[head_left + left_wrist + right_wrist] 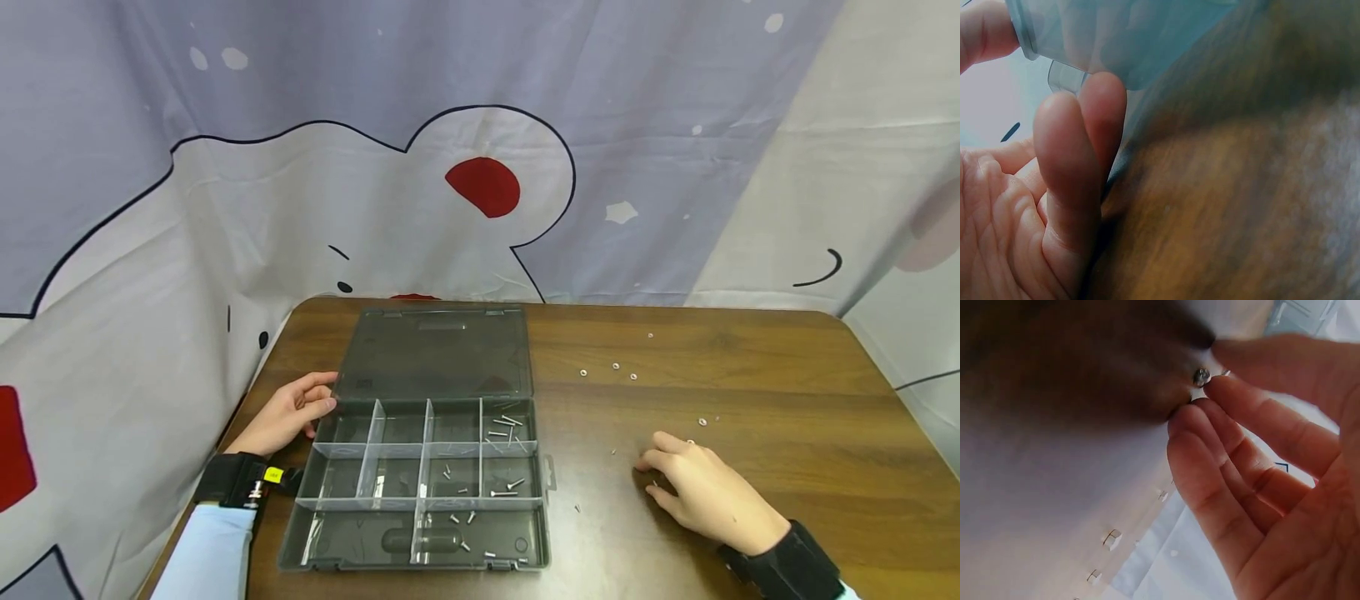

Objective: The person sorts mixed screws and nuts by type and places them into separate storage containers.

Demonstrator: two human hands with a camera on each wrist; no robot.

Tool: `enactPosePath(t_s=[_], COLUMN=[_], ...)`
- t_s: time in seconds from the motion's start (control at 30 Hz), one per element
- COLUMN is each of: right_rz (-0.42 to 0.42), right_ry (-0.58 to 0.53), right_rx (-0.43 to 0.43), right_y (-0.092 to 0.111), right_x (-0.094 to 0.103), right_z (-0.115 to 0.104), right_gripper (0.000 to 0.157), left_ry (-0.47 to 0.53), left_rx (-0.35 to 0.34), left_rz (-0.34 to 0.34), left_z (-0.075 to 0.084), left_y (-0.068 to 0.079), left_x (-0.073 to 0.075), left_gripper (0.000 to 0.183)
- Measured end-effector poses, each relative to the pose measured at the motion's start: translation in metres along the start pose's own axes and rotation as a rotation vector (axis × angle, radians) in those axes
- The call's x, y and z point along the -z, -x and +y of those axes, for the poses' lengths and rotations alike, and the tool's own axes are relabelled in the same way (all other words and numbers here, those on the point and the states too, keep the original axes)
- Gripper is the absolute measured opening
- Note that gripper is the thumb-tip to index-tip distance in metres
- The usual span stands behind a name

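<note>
A grey see-through compartment box (pixel 416 533) lies with its lid (pixel 442 350) folded back, small screws (pixel 504 493) in several right and front compartments. At its left edge, near the hinge, my left hand (pixel 281 417) grips the plastic between thumb and fingers; in the left wrist view the fingers (pixel 1063 144) meet the clear wall. On the right, my right hand (pixel 708 492) is low over the table. Its thumb and fingertips stand apart around a small metal screw (pixel 1202 377). The index fingertip seems to touch this screw, but no firm pinch shows.
Small white nuts (pixel 616 366) lie scattered on the brown wooden table (pixel 787 375) toward the back right. Tiny pieces (pixel 577 508) lie between box and right hand. A printed curtain (pixel 637 150) hangs behind the table's far edge.
</note>
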State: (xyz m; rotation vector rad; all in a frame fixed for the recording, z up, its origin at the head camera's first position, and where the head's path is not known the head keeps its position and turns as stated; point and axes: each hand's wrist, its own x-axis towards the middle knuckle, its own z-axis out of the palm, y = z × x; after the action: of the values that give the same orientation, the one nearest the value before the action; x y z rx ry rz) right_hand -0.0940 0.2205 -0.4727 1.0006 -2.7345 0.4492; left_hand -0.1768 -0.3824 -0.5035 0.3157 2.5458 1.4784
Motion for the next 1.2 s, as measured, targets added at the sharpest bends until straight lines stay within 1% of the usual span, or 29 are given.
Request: enactPosePath(t_s=[0.13, 0.2, 0.33, 0.43, 0.53, 0.67, 0.83, 1.03, 1.2], right_rz=[0.029, 0.023, -0.002, 0.001, 0.034, 0.092, 0.119, 0.101, 0.057], right_ry=[-0.006, -0.001, 0.007, -0.002, -0.009, -0.037, -0.076, -0.109, -0.178], right_rx=[-0.04, -0.059, -0.091, -0.087, -0.052, 0.038, 0.167, 0.302, 0.373], right_y=[0.002, 0.001, -0.004, -0.01, -0.022, -0.048, -0.094, -0.145, -0.18], right_x=[-0.001, -0.002, -0.004, -0.007, -0.007, -0.003, 0.006, 0.015, 0.009], right_z=[-0.003, -0.004, -0.006, -0.008, -0.012, -0.024, -0.043, -0.073, -0.098], right_gripper=[0.034, 0.038, 0.041, 0.041, 0.04, 0.036, 0.03, 0.027, 0.024], left_ry=[0.004, 0.006, 0.009, 0.01, 0.011, 0.011, 0.014, 0.024, 0.023], left_rx=[-0.001, 0.0, 0.006, 0.01, 0.008, 0.006, 0.007, 0.0, 0.001], left_rz=[0.001, 0.002, 0.003, 0.001, 0.002, 0.005, 0.001, -0.009, -0.011], left_z=[0.0, 0.0, 0.001, 0.002, 0.002, 0.001, -0.001, 0.001, 0.002], left_y=[0.0, 0.0, 0.0, 0.0, 0.001, 0.002, 0.002, 0.002, 0.001], left_x=[0.0, 0.0, 0.0, 0.0, 0.001, 0.002, 0.001, 0.001, 0.0], left_gripper=[0.056, 0.056, 0.056, 0.056, 0.056, 0.056, 0.055, 0.057, 0.057])
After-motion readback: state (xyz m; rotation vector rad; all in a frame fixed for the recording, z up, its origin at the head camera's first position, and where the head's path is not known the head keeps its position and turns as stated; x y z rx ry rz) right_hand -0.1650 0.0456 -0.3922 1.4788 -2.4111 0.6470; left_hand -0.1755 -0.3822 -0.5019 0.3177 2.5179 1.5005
